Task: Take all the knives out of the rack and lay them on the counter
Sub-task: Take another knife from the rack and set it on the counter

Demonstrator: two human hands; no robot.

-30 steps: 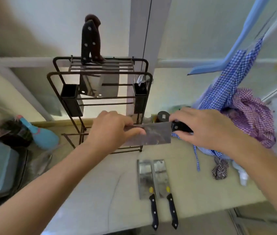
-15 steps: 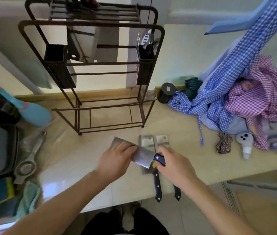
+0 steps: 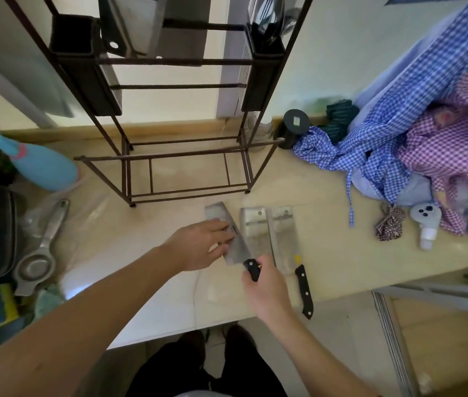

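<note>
While on cleaver (image 3: 239, 248), left fingers (image 3: 220, 226) flat.

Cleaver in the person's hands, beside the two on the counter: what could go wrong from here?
The left hand presses its fingers on the blade of the held cleaver while the right hand grips its handle; a slip could cut them. That blade lies close to the middle cleaver and may knock it. The right cleaver seems to overhang the counter edge with its handle; a bump might drop it.
</note>
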